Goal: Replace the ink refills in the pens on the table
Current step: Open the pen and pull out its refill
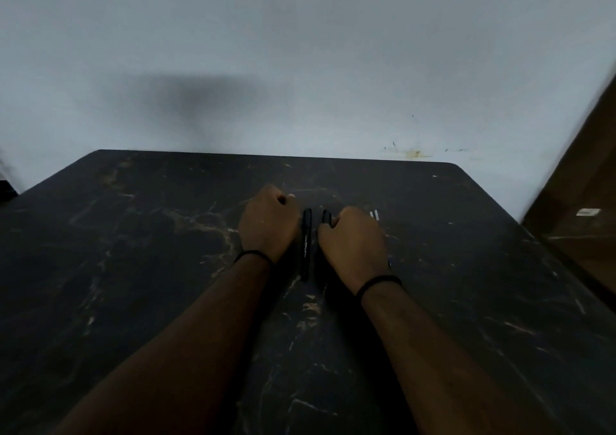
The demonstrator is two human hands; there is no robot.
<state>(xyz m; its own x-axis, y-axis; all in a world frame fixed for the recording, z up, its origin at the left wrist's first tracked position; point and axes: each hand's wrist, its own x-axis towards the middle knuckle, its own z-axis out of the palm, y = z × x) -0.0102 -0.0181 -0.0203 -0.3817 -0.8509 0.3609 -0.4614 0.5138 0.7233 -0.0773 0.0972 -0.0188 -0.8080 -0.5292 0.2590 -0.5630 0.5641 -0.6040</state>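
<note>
Two black pens lie side by side at the middle of the dark marbled table (133,268), pointing away from me. The first pen (306,244) shows at full length in the gap between my hands. Of the second pen (326,216) only the far end shows; the rest is hidden under my right hand. Two thin white refills (374,215) peek out beyond my right knuckles. My left hand (268,223) rests on the table as a closed fist just left of the first pen. My right hand (355,244) is also curled shut, its thumb beside the second pen's end.
A pale wall (300,68) rises directly behind the table's far edge. A brown wooden surface (580,221) with a small white label stands off the table's right side. Each wrist wears a black band.
</note>
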